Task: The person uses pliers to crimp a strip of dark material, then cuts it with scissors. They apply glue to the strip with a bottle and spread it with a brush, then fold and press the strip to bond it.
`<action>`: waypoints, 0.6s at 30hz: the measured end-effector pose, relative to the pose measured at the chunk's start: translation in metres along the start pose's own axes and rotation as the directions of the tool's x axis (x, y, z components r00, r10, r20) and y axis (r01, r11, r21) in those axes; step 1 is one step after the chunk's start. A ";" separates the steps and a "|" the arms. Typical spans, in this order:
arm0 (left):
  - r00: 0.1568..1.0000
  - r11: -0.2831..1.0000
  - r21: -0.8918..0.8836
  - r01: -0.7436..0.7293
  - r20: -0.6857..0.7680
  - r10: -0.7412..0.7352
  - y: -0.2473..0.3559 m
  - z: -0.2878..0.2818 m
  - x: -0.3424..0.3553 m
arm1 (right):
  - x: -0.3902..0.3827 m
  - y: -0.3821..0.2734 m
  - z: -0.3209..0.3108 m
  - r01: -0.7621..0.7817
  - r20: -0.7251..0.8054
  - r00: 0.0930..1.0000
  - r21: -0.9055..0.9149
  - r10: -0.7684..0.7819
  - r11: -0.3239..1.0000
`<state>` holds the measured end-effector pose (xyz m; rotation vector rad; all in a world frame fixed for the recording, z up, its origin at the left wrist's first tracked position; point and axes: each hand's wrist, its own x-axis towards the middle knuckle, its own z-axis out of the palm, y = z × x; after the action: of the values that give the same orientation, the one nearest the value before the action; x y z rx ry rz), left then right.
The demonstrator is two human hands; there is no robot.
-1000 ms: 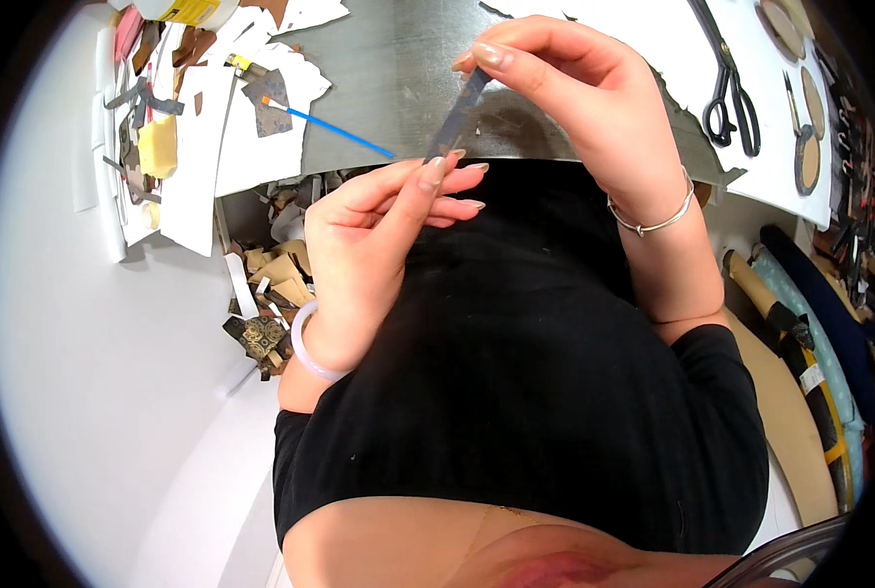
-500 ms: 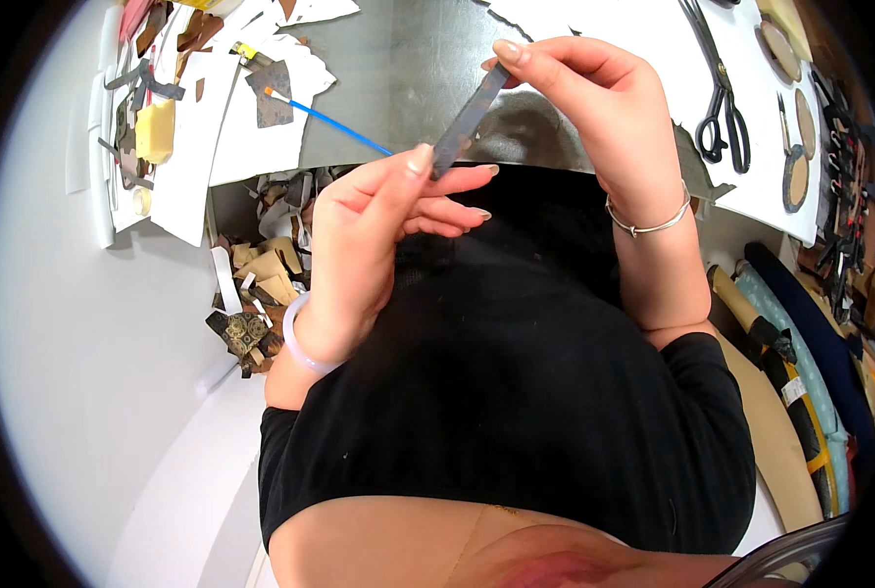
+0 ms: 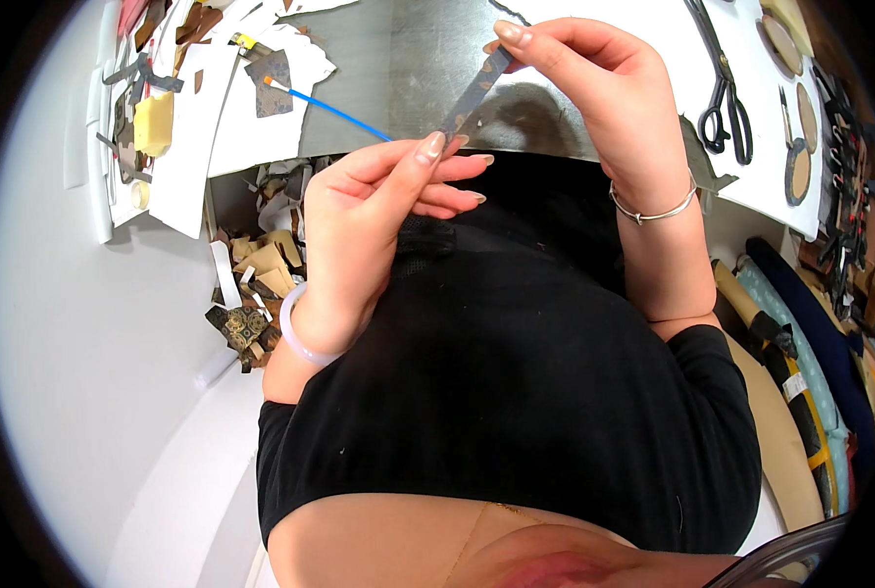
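A narrow dark grey strip with brown patches is stretched on a slant between my two hands, above the front edge of the table. My left hand pinches its lower end between thumb and forefinger, the other fingers loosely extended. The upper end is pinched by thumb and fingertips of my right hand. Left of the strip, a blue-handled brush lies with its orange-tipped bristles on a dark patterned piece, which rests on white paper.
Black scissors lie on the right of the grey metal tabletop. A yellow sponge-like block sits at the left among scraps. Below the table edge is a heap of offcuts. Fabric rolls stand at the right.
Both hands have shifted slightly upward in the picture with the strip. The strip has turned, so its brown patches show more clearly. Both pinches hold.
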<state>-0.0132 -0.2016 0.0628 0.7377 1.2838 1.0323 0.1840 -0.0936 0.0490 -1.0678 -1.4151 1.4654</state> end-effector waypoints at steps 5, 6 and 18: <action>0.997 0.999 -0.006 -0.043 0.066 0.044 0.003 0.000 0.002 | -0.001 -0.004 0.000 0.039 0.011 0.999 -0.014 -0.038 0.999; 0.996 0.998 -0.016 -0.059 0.066 0.060 0.006 0.002 0.003 | -0.002 -0.004 0.001 0.037 0.027 0.999 -0.002 -0.037 0.999; 0.976 0.978 -0.081 -0.192 0.092 0.199 0.014 0.015 0.024 | -0.018 -0.010 0.011 0.001 0.126 0.992 0.143 -0.019 0.990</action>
<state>-0.0014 -0.1723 0.0679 0.8630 1.0985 1.1788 0.1787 -0.1134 0.0598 -0.8900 -1.3773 1.6263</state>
